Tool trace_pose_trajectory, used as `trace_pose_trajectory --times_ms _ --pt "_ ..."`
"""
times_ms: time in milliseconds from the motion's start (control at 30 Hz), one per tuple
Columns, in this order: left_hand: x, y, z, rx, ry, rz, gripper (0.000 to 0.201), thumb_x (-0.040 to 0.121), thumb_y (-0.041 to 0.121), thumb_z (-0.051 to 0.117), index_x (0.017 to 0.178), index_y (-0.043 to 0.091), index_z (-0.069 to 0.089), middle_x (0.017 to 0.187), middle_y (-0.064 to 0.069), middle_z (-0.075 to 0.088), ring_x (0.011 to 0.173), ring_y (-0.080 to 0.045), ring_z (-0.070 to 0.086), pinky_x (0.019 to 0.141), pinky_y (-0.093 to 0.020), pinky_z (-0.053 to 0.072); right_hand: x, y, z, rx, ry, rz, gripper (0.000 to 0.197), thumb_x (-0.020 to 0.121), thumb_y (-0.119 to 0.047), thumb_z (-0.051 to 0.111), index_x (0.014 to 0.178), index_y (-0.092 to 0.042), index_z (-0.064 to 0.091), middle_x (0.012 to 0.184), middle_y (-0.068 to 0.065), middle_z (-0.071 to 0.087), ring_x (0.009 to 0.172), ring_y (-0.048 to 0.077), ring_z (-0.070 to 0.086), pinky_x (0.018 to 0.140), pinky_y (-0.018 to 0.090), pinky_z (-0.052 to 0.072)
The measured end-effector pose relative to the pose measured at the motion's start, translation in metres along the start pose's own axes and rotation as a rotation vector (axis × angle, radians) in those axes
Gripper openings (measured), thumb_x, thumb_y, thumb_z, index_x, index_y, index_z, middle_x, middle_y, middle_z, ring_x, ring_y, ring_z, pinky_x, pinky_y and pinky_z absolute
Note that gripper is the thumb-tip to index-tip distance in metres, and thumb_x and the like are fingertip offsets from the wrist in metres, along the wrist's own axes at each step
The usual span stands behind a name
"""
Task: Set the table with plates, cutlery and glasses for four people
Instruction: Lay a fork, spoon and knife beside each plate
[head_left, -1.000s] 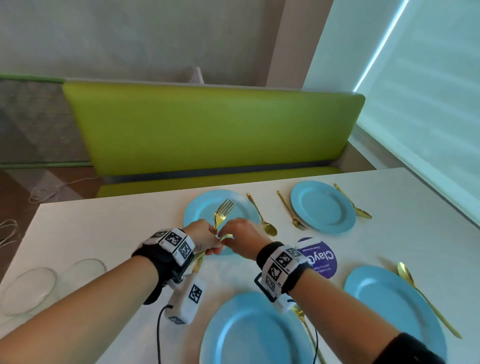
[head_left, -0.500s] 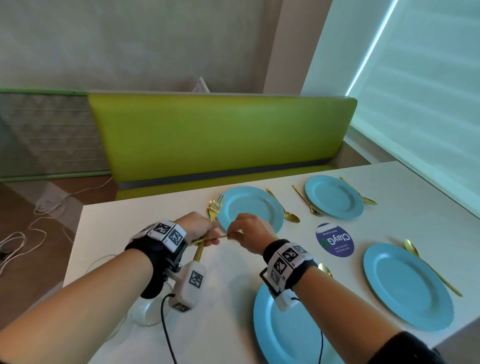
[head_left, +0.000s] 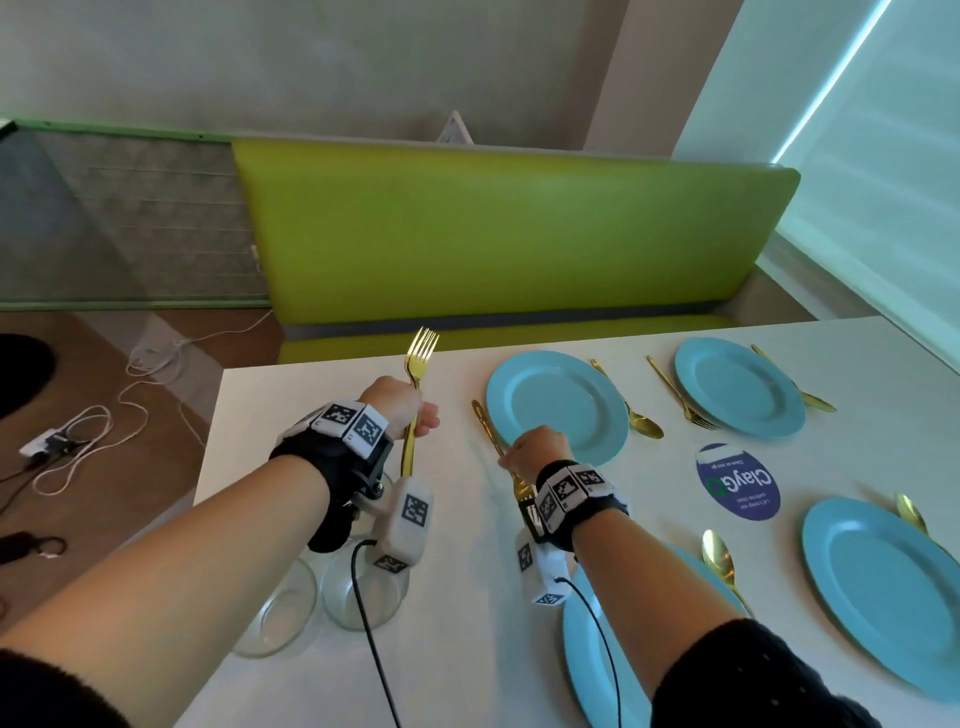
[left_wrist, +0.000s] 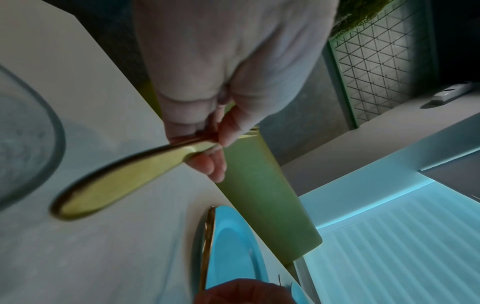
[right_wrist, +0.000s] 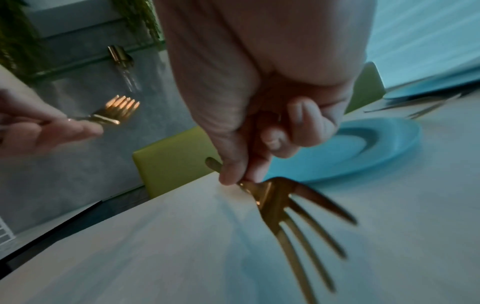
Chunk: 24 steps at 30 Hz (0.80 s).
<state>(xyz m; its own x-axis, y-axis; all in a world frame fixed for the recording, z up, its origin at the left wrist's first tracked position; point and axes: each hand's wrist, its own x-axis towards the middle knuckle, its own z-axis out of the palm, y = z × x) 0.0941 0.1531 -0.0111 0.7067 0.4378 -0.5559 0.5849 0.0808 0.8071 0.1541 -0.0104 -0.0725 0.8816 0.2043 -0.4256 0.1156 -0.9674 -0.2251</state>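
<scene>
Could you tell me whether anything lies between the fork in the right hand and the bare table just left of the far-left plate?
Nothing visible does: the right hand holds its fork over bare table beside the plate.

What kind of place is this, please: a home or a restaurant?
Probably a restaurant or café: a green booth bench behind the white table, a round printed sticker on it, and matching blue plates with gold cutlery.
</scene>
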Motion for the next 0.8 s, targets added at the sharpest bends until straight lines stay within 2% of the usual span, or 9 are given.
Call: trace_pose_trajectory --times_ms 100,200,267,333,433,467,533,667,800 --pt "0.008 0.0 0.001 -0.001 0.0 0.029 0.028 0.095 0.001 0.039 0.119 -0.009 0.051 0.089 -0.014 0.066 0.085 -0.027 0.065 0.089 -0.04 0.055 0.009 -0.013 0.01 -0.04 -0.033 0.044 0.045 0.091 -0.041 0.054 0.115 -0.004 0.06 0.114 0.005 0.063 0.109 0.02 0.06 0.08 0.024 0.046" --pt "0.016 0.0 0.003 -0.003 -0.003 0.053 0.028 0.096 -0.001 0.037 0.12 -0.007 0.051 0.096 -0.015 0.064 0.081 -0.025 0.064 0.082 -0.036 0.055 0.016 -0.023 0.019 -0.034 -0.055 0.064 0.042 0.092 -0.04 0.054 0.114 -0.005 0.061 0.078 0.0 0.055 0.088 0.018 0.055 0.059 0.022 0.038" --pt "0.02 -0.001 0.004 -0.008 -0.01 0.058 0.028 0.096 -0.001 0.037 0.12 -0.006 0.05 0.097 -0.015 0.063 0.084 -0.025 0.064 0.081 -0.034 0.054 0.024 -0.024 0.025 -0.033 -0.068 0.078 0.037 0.09 -0.035 0.057 0.113 -0.007 0.063 0.076 0.0 0.055 0.086 0.018 0.056 0.049 0.02 0.033" --pt "0.024 -0.001 0.005 -0.015 -0.02 0.055 0.029 0.096 -0.001 0.037 0.122 -0.005 0.049 0.097 -0.015 0.063 0.086 -0.026 0.063 0.085 -0.037 0.054 0.031 -0.024 0.03 0.022 -0.076 0.086 0.033 0.085 -0.027 0.063 0.112 -0.007 0.064 0.093 0.004 0.064 0.091 0.021 0.063 0.059 0.02 0.04" --pt "0.029 0.0 0.007 -0.021 -0.036 0.047 0.03 0.096 -0.002 0.037 0.124 -0.004 0.047 0.096 -0.015 0.063 0.082 -0.025 0.064 0.085 -0.037 0.055 0.035 -0.029 0.03 0.037 -0.042 0.124 0.019 0.083 -0.025 0.066 0.09 -0.008 0.062 0.074 0.002 0.055 0.057 0.015 0.048 0.064 0.025 0.041" --pt "0.031 0.0 0.007 -0.025 -0.042 0.045 0.03 0.096 -0.003 0.037 0.124 -0.004 0.048 0.096 -0.015 0.063 0.08 -0.024 0.064 0.082 -0.036 0.054 0.037 -0.031 0.03 0.066 -0.024 0.15 0.019 0.083 -0.026 0.066 0.082 -0.009 0.057 0.073 0.002 0.052 0.056 0.016 0.046 0.064 0.025 0.041" --pt "0.033 0.001 0.008 -0.02 -0.047 0.044 0.029 0.095 -0.003 0.038 0.122 -0.003 0.048 0.095 -0.015 0.063 0.079 -0.024 0.063 0.08 -0.033 0.054 0.038 -0.034 0.028 0.128 0.006 0.159 0.021 0.081 -0.025 0.067 0.076 -0.011 0.052 0.072 0.002 0.053 0.067 0.021 0.053 0.063 0.026 0.043" --pt "0.039 0.002 0.008 -0.015 -0.042 0.043 0.029 0.095 -0.004 0.036 0.122 -0.005 0.048 0.092 -0.015 0.063 0.066 -0.018 0.06 0.073 -0.029 0.053 0.04 -0.035 0.018 0.15 0.078 0.16 0.016 0.08 -0.025 0.068 0.084 -0.012 0.059 0.077 0.003 0.055 0.074 0.025 0.056 0.063 0.027 0.043" --pt "0.042 0.003 0.007 -0.017 -0.035 0.037 0.03 0.095 -0.004 0.037 0.124 -0.004 0.046 0.092 -0.014 0.063 0.066 -0.017 0.061 0.075 -0.03 0.053 0.044 -0.039 0.01 0.173 0.09 0.167 0.019 0.081 -0.027 0.067 0.082 -0.014 0.053 0.079 0.003 0.053 0.087 0.026 0.063 0.065 0.027 0.044"
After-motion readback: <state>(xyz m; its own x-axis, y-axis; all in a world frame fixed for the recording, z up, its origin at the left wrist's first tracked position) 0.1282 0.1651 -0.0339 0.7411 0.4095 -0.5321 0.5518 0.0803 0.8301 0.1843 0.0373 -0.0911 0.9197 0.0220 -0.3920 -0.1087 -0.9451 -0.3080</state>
